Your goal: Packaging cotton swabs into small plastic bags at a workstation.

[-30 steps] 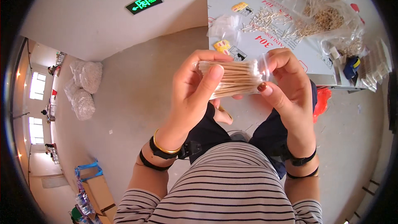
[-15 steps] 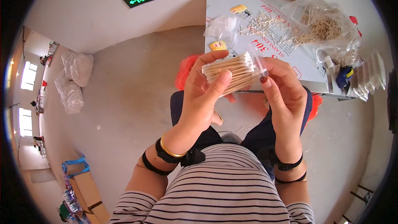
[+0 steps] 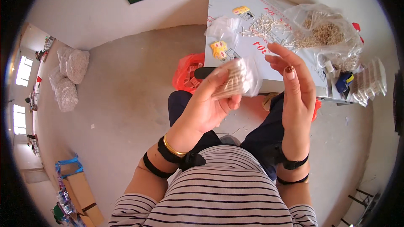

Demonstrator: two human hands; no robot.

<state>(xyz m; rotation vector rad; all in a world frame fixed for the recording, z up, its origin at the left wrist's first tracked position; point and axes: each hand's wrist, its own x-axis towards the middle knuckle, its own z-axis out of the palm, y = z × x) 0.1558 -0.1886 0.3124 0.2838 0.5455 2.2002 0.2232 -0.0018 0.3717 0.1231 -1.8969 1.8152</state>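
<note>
hands are up in front of my chest, over my lap. my left hand is pinching a small clear packet of thin pale sticks, thumb on top and fingers curled underneath, so the packet is sitting tilted in the air just near of the table edge. my right hand is hovering just right of the packet with the fingers spread loose and open, not touching it as far as i'm seeing, palm facing left. on the far side, the grey table is carrying a loose scatter of sticks, a couple of little yellow packets, and a big crinkly clear bag of sticks on the right. a red plastic bag is sitting on the floor left of the table, behind my left hand. two bulky white sacks are lying way off on the left by the wall.
</note>
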